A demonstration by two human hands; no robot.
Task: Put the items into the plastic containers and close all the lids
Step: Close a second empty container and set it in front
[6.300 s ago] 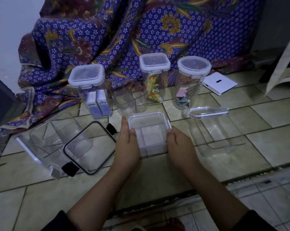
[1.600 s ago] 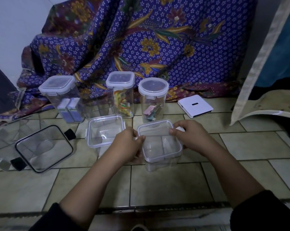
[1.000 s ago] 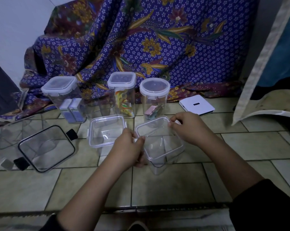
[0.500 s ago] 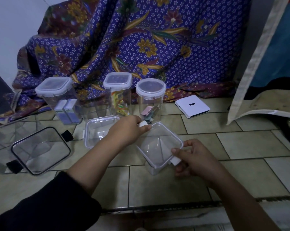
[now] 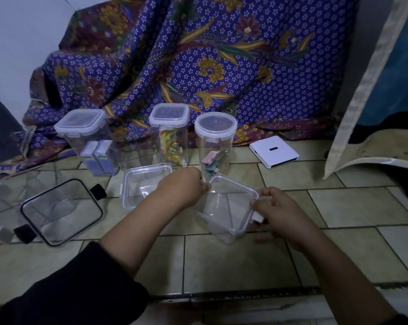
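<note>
A clear square container [image 5: 226, 207] with its lid on stands on the tiled floor, turned corner-first toward me. My left hand [image 5: 184, 186] pinches its far left lid flap. My right hand [image 5: 275, 209] grips the near right edge and flap. Just left of it stands another clear square container [image 5: 137, 184] with a lid on top. Behind stand three closed containers: a wide one [image 5: 85, 137] with small boxes, a tall square one [image 5: 170, 137] with colourful items, and a round one [image 5: 214, 141] holding clips.
A large clear container with a black-rimmed lid [image 5: 60, 212] lies at the left. A white flat box [image 5: 274, 152] rests at the back right. A patterned purple cloth [image 5: 198, 62] hangs behind. A pale fabric strip [image 5: 353, 102] and dark objects stand at the right.
The container was set upright and rotated corner-first. My left hand moved to its far flap and my right hand came round to the near right flap.
</note>
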